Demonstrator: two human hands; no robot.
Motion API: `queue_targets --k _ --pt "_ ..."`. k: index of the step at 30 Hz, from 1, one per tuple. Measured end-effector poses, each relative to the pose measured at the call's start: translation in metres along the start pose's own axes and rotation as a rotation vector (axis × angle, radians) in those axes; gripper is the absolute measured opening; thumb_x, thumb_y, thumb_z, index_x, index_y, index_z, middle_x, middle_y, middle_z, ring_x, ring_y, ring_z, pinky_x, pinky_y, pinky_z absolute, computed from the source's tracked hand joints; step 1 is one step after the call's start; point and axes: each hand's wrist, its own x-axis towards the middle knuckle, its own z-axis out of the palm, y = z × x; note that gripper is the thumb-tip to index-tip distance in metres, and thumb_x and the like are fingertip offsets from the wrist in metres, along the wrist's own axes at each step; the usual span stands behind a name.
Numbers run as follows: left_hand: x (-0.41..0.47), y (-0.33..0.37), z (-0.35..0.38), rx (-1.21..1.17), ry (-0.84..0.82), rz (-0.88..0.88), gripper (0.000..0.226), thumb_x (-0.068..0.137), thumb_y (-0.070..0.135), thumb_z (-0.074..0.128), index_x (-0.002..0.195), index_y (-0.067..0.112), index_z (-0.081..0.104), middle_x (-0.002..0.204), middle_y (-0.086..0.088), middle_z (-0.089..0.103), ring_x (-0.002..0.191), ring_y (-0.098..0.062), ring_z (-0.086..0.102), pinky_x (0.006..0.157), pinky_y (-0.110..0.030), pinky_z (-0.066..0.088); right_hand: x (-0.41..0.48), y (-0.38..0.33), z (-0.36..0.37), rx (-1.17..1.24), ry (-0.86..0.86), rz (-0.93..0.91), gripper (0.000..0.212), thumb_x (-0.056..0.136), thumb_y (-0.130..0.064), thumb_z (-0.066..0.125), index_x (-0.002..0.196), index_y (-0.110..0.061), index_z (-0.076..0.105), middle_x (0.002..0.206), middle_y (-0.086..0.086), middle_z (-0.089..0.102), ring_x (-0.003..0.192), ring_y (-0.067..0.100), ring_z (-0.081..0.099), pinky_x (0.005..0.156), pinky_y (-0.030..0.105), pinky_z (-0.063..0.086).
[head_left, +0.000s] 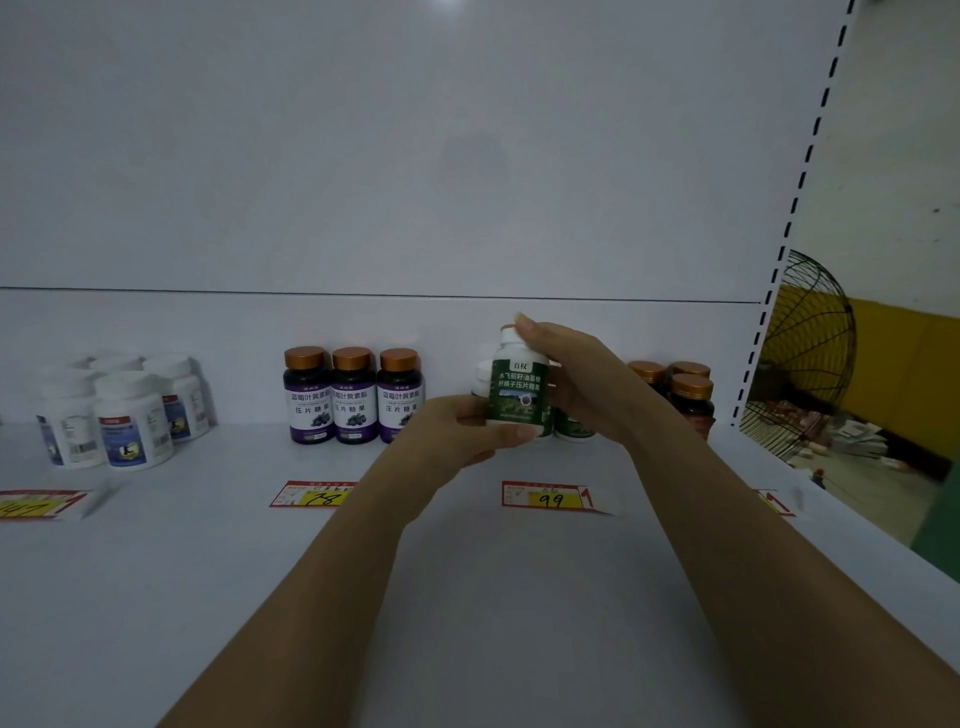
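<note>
a: biggest first?

b: yes. plain white back panel (363, 156) filling the upper half, and below it a white shelf (208, 571) running toward the camera. off to the right, past a slotted upright (802, 171), a black wire fan (815, 353).

a: and the hands?

b: both stretched in from below on bare forearms. left hand (457, 431) curled round the foot of a green-labelled bottle (519, 395), thumb lying along the bottom edge of the label. right hand (576, 374) wrapped round the upper part from the right, one fingertip up by the white cap.

a: where exactly, that bottle?

b: held upright between both hands, toward the back of the shelf, right of centre. cannot tell whether resting on the shelf or lifted off it. just in front of more green-labelled bottles (574, 428) standing near the panel.

a: neighbours?

b: to the left, three purple-labelled bottles (353, 400) with copper caps, in a tight row. farther left, a cluster of white bottles (124, 415). to the right, partly hidden behind the right wrist, dark bottles (691, 395) with copper caps.

a: anything smaller?

b: red-and-yellow price tags lying flat on the shelf: a "99" tag (550, 498) in front of the held bottle, a "78" tag (317, 496) partly hidden by the left forearm, a third tag (36, 504) at far left, number hard to read.
</note>
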Motion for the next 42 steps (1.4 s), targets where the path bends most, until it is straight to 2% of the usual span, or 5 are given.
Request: queue_targets --k 13,21,26,33,42 --pt "-0.005 0.002 0.008 0.325 0.284 0.238 0.051 0.067 0.031 0.083 0.105 0.020 0.051 0.091 0.012 0.062 0.079 0.001 0.060 0.064 -0.012 0.045 -0.008 -0.002 0.000 -0.138 0.129 -0.124 0.034 0.085 -0.037 0.067 0.110 -0.014 0.067 0.101 0.003 0.072 0.095 0.020 0.068 0.088 0.035 0.056" --pt "-0.006 0.007 0.003 0.005 -0.034 0.070 0.039 0.078 0.020 0.074 0.115 0.014 0.063 0.108 -0.002 0.070 0.102 -0.015 0.066 0.094 -0.031 0.052 -0.011 -0.004 -0.007 0.035 0.045 -0.127 0.032 0.096 -0.020 0.054 0.124 -0.005 0.059 0.120 0.012 0.064 0.111 0.027 0.061 0.097 0.037 0.051" --pt "-0.004 0.007 0.006 0.120 0.178 0.124 0.052 0.068 0.025 0.082 0.111 0.019 0.054 0.104 0.005 0.065 0.090 -0.008 0.064 0.069 -0.015 0.048 -0.011 -0.003 0.001 -0.082 0.105 -0.162 0.030 0.092 -0.037 0.058 0.117 -0.023 0.063 0.116 -0.001 0.065 0.109 0.017 0.062 0.093 0.033 0.053" --pt "-0.007 0.009 0.006 0.145 0.054 0.098 0.060 0.074 0.028 0.078 0.127 0.014 0.055 0.121 0.000 0.064 0.104 -0.013 0.062 0.089 -0.024 0.049 -0.014 -0.006 -0.003 0.036 0.041 -0.152 0.021 0.097 -0.025 0.050 0.116 -0.020 0.060 0.124 0.010 0.062 0.112 0.025 0.059 0.094 0.035 0.053" --pt "-0.008 0.010 0.005 0.080 0.074 0.113 0.048 0.072 0.026 0.079 0.114 0.023 0.055 0.095 0.017 0.064 0.082 0.007 0.062 0.060 -0.006 0.044 -0.010 0.000 -0.002 0.019 0.169 -0.213 0.022 0.097 -0.024 0.051 0.112 -0.014 0.064 0.107 0.009 0.067 0.100 0.023 0.064 0.091 0.039 0.054"
